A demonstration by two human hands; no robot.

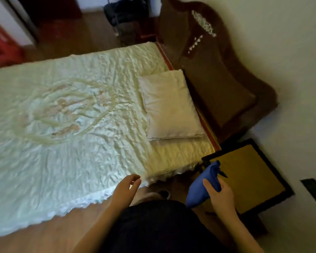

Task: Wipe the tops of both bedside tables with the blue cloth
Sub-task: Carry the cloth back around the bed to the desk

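Observation:
A bedside table (250,174) with a yellow-brown top and a dark frame stands at the lower right, between the bed and the wall. My right hand (221,195) grips the bunched blue cloth (202,185) over the table's near left corner; the cloth hangs down past the edge. My left hand (126,189) hovers over the bed's near edge with fingers loosely curled and nothing in it. A second bedside table is not visible.
A bed with a pale quilted cover (71,125) fills the left and middle, with a white pillow (170,106) near the dark wooden headboard (213,75). White wall (290,70) on the right. A dark bag (126,11) and a red object (0,46) sit on the far floor.

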